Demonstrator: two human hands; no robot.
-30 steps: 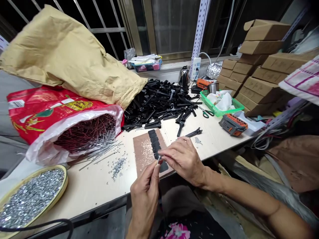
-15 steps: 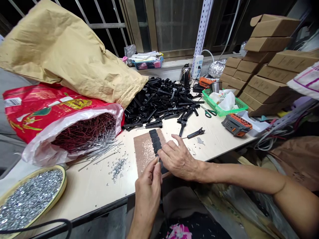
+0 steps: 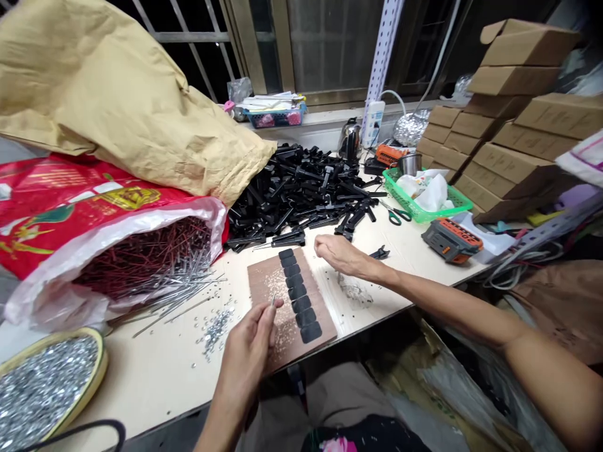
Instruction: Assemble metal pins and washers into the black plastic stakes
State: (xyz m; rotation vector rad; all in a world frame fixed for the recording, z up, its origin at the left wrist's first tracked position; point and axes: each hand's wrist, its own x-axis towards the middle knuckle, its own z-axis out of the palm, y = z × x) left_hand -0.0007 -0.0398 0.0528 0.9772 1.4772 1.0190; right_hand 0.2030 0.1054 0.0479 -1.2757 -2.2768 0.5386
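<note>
One thin metal piece (image 3: pixel 274 301) is jutting forward from the left hand (image 3: pixel 247 345), which is pinching it left of the black pads (image 3: pixel 298 294). The right hand (image 3: pixel 338 254) is showing curled, nearer the black plastic parts (image 3: pixel 306 188), its contents hidden. A brown board (image 3: pixel 259 270) is lying on the counter (image 3: pixel 155 380) before a window (image 3: pixel 325 50).

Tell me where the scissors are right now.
In the head view, the scissors lie right of centre on the table, between the heap of black parts and the green basket.

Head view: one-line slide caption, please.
Left hand pinches a small shiny piece over a brown board bearing black pads; right hand is near heaped black parts.
</note>
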